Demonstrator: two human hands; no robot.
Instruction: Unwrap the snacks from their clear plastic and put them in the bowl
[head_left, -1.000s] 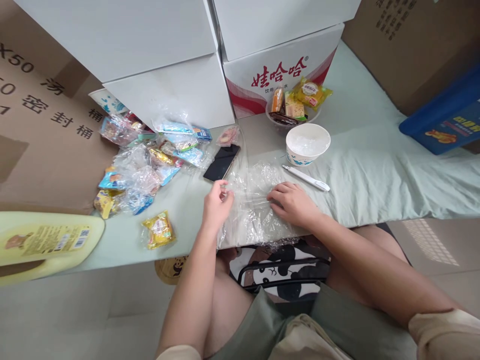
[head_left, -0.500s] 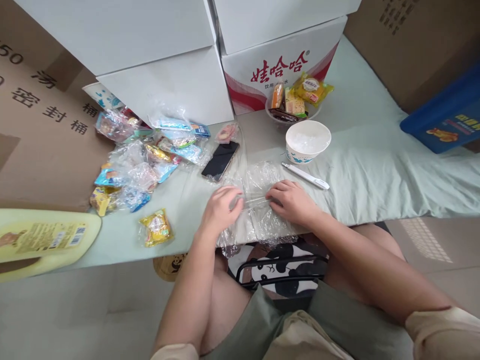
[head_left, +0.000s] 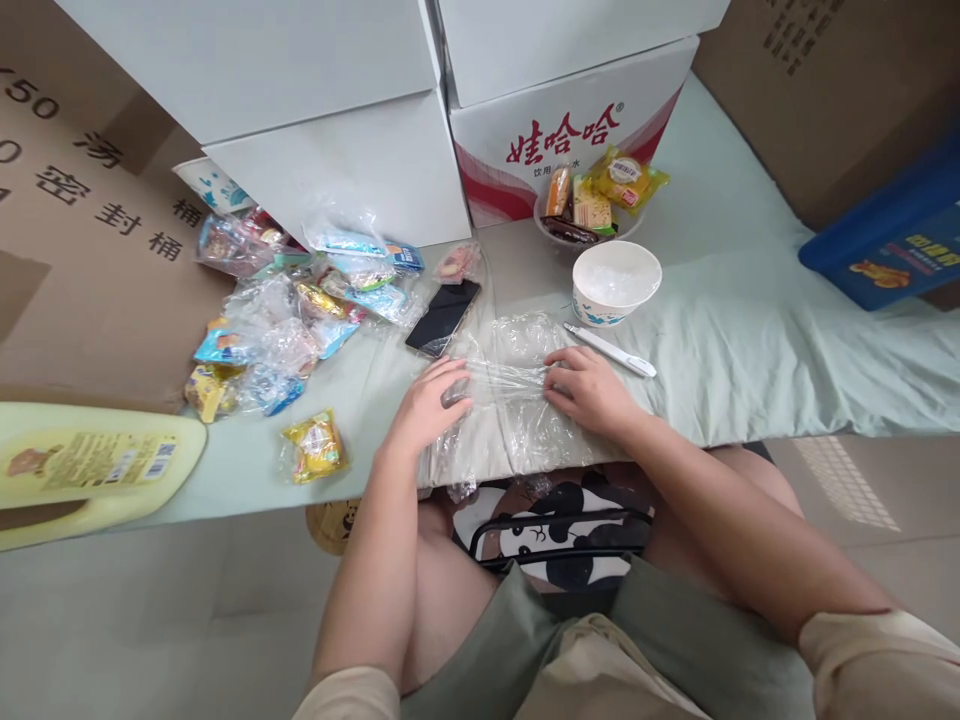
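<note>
A crumpled sheet of clear plastic film (head_left: 517, 385) lies on the pale green cloth in front of me. Part of it hangs over the front edge, and taut creases run across it between my hands. My left hand (head_left: 429, 402) rests on the film's left side, fingers stretched out and thumb apart. On the right side, my right hand (head_left: 589, 392) touches the film with bent, slightly spread fingers. A white box-cutter-like pen (head_left: 611, 350) lies just beyond my right hand. Beyond my left hand lies a phone (head_left: 444, 316).
Wrapped snacks (head_left: 281, 320) are heaped at the left, with a yellow packet (head_left: 315, 446) nearer me. A paper bowl (head_left: 616, 285) holds clear plastic, beside a snack bowl (head_left: 551, 238). White cartons (head_left: 337, 170), a yellow jug (head_left: 97, 470) and a blue container (head_left: 885, 240) stand around.
My hands have moved apart, the left one leftward and the right one slightly rightward. The film between them is stretched into straighter creases, and the left fingers are more extended.
</note>
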